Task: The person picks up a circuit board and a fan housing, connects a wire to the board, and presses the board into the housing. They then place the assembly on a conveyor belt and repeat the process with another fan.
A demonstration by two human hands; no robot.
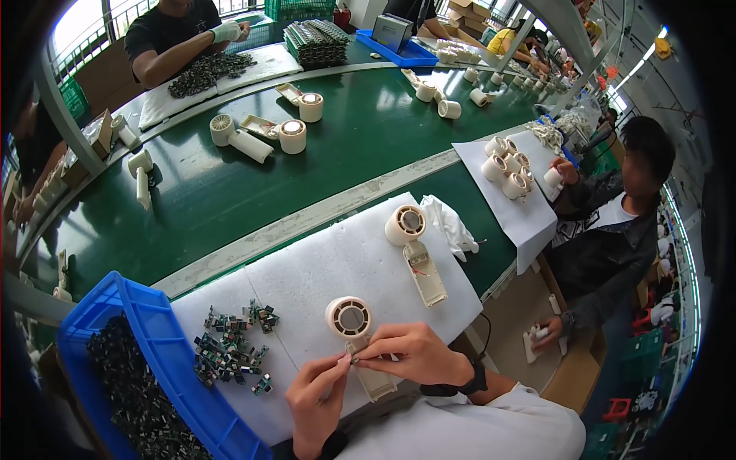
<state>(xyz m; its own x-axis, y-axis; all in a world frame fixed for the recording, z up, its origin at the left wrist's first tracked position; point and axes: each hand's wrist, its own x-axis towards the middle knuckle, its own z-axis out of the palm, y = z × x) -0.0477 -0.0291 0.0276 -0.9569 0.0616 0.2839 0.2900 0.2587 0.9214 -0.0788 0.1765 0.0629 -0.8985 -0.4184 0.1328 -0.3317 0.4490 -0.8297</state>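
Observation:
A cream handheld fan with a round grilled head (pixel 349 317) lies in front of me, its open handle shell (pixel 376 385) pointing toward my body. My left hand (pixel 318 397) and my right hand (pixel 416 354) meet over the neck of this fan, thumbs and fingers pinched together. Something tiny is between the fingertips, too small and covered to name. Farther off on the white foam sheet (pixel 307 264) lies a second fan (pixel 408 222), with red wire in its opened handle. Small green circuit boards (pixel 230 349) are heaped left of my hands.
At the left stands a blue bin (pixel 165 337) full of dark small parts. A white glove (pixel 451 226) lies beyond the second fan. The green conveyor belt (pixel 230 195) carries several fans. A co-worker (pixel 621 222) sits at the right near clustered fan heads (pixel 508 165); another (pixel 180 38) works across the belt.

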